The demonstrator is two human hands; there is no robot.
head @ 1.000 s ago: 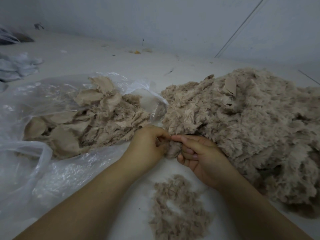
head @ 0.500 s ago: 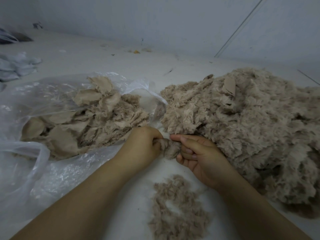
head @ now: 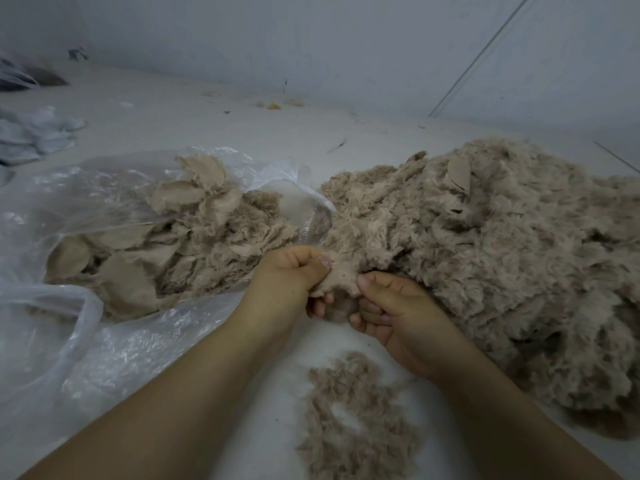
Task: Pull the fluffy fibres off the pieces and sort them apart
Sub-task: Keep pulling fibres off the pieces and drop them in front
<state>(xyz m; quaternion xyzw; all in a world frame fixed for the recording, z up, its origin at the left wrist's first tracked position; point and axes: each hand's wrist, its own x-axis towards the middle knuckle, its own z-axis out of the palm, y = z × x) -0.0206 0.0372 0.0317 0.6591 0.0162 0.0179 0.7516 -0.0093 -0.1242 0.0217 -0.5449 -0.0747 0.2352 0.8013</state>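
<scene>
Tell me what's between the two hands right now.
In the head view, a fluffy piece spans between the left hand and right hand; both pinch it.

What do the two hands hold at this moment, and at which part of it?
Both hold one fluffy piece. The left hand pinches its left edge with the thumb on top; the right hand grips its right lower edge.

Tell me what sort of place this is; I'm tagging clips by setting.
Probably an informal textile-scrap sorting spot: a heap of fluffy fabric pieces, a plastic bag of stripped pieces and loose fibres on a bare pale surface.
</scene>
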